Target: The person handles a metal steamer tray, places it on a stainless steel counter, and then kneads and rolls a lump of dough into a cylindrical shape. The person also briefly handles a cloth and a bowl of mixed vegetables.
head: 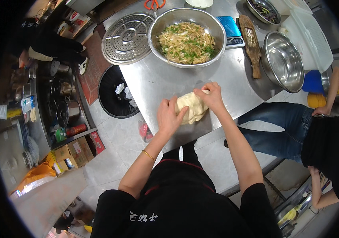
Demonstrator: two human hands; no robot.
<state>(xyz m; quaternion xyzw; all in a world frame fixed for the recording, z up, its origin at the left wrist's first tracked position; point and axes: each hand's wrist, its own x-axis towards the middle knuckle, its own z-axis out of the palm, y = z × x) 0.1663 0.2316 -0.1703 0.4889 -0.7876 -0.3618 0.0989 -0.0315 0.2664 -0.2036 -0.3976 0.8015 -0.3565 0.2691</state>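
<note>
A lump of pale dough with a folded, uneven surface lies on the stainless steel table near its front edge. My left hand grips its left side, the thumb laid over the front. At the upper right of the dough, my right hand pinches its edge between thumb and fingers. Beyond both hands stands a large steel bowl of shredded filling mixed with chopped green herbs. The undersides of the dough and of some fingers are hidden.
A perforated steamer plate and orange-handled scissors lie at the back left. Rightward are a digital kitchen scale, a wooden grater and a steel basin. A lined bin stands left of the table; a person in jeans stands at right.
</note>
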